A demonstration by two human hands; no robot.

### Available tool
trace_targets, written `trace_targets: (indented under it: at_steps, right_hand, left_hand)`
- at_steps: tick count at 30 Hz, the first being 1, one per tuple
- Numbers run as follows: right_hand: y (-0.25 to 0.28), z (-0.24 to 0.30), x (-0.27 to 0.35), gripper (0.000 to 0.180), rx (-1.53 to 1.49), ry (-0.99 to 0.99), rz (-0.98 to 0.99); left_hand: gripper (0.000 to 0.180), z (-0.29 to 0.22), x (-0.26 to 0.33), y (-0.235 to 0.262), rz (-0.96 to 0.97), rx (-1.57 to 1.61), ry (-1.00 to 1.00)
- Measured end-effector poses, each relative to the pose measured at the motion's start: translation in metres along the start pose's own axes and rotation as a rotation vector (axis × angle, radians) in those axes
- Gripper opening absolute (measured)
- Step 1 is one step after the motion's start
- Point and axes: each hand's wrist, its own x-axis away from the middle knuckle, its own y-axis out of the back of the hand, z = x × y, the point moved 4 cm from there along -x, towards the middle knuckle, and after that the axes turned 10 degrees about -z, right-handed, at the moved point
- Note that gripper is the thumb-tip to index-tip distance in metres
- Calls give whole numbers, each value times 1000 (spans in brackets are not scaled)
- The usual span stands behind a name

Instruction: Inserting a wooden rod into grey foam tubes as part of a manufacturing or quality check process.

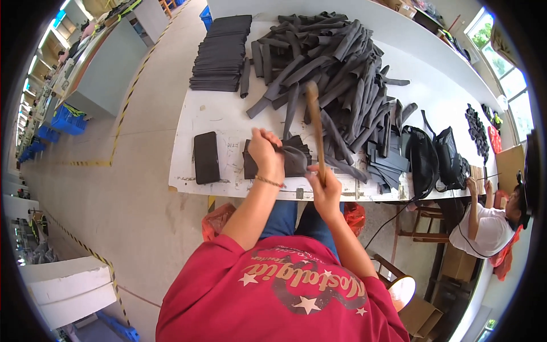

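Note:
My left hand (266, 155) is closed on a dark grey fabric piece (294, 162) near the table's front edge. Under and beside that piece lies a small stack of flat dark pieces (249, 162). In my right hand (327, 194) is a long wooden stick (317, 122) with a rounded end, pointing away from me over the table. The fingertips of this hand are close to the fabric's right end; whether they touch it I cannot tell. Beyond both hands spreads a big loose heap of dark grey fabric tubes (342, 62).
A black phone (207, 158) lies left of my hands on the white table (199, 114). Neat stacked dark pieces (222, 54) occupy the far left corner. To the right are flat dark cards (387, 165) and black bags (423, 162). Another person (487, 228) sits at the right end.

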Motion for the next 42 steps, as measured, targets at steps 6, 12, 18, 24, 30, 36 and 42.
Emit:
trace_targets:
  at_steps: [6, 12, 18, 24, 30, 36, 42]
  right_hand:
    - [10, -10, -33, 12, -393, -392, -72]
    - [15, 13, -67, 13, 39, 163, -144]
    - [-8, 28, -115, 12, -74, 87, -385]
    - [-27, 32, -210, 24, 18, 40, -491]
    - [-5, -11, -203, 29, 179, 83, -308]
    - [106, -42, -72, 18, 378, 102, -23]
    - [174, -27, -14, 19, 658, 95, 276]
  left_hand:
    - [37, -16, 21, -11, 342, -586, -161]
    - [33, 41, 69, 9, 1033, -963, 237]
    - [30, 22, 109, 22, 874, -731, 44]
    - [31, 25, 93, 80, 817, -917, -5]
    - [14, -2, 60, 19, 932, -1208, -1099]
    - [14, 13, 18, 24, 1032, -1464, -908]
    - [15, -9, 19, 13, 939, -1386, -531]
